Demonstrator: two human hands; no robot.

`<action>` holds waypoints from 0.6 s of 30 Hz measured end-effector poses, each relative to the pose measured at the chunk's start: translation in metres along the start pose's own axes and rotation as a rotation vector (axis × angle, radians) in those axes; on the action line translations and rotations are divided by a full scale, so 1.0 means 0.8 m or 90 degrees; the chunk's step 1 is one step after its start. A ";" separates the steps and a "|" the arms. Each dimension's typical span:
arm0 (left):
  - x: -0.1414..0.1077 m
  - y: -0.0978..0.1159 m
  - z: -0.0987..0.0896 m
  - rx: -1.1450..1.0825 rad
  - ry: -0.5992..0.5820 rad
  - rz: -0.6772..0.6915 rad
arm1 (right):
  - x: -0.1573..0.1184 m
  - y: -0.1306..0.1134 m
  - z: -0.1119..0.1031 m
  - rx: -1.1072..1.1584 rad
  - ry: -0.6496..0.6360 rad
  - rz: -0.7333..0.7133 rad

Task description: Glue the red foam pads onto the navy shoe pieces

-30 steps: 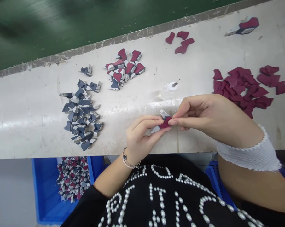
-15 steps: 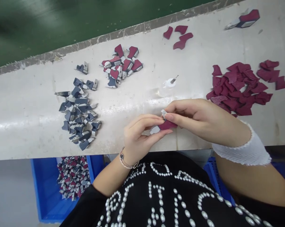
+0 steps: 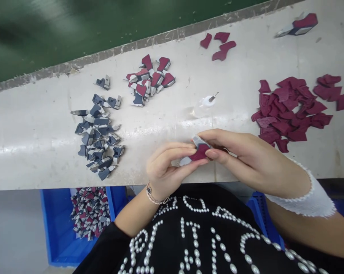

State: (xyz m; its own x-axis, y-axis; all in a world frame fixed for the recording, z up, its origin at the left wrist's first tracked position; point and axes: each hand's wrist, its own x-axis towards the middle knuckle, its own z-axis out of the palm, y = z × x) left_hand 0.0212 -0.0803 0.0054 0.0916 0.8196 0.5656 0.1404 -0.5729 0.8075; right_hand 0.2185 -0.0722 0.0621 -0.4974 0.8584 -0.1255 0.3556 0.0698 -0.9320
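Between my two hands is a small grey and dark-blue plastic part with a maroon pad on its face. My left hand pinches it from the left, thumb below and fingers above. From the right, my right hand grips it too, thumb at the pad's edge and fingers behind, partly hidden. Just beyond the hands lies a clear bottle with a thin needle tip. Right of my right hand spreads a heap of loose maroon pads.
Grey-blue parts without pads lie in a pile at left. Padded parts form a cluster behind. A few maroon pads and a larger padded piece lie farther back. A blue bin full of parts stands below the table edge.
My right thumb has moved down from the part's grey tip to the edge of the maroon pad, exposing more of the part. My right wrist has shifted lower. The view has shifted slightly.
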 end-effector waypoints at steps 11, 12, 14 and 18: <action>0.007 0.020 -0.022 0.025 -0.217 -0.162 | -0.011 -0.001 -0.012 -0.167 -0.017 -0.085; 0.011 0.023 -0.026 0.036 -0.237 -0.166 | -0.012 0.000 -0.013 -0.167 -0.029 -0.095; 0.018 0.025 -0.031 0.039 -0.259 -0.182 | -0.013 0.001 -0.014 -0.163 -0.047 -0.121; 0.010 0.021 -0.027 -0.039 -0.239 -0.254 | -0.022 0.003 -0.016 -0.170 -0.062 -0.161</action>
State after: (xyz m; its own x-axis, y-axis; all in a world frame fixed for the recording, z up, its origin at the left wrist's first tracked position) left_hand 0.0031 -0.0832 0.0272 0.3904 0.9122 0.1243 0.1795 -0.2079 0.9615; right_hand 0.2381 -0.0808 0.0662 -0.6646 0.7453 0.0535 0.3993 0.4148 -0.8176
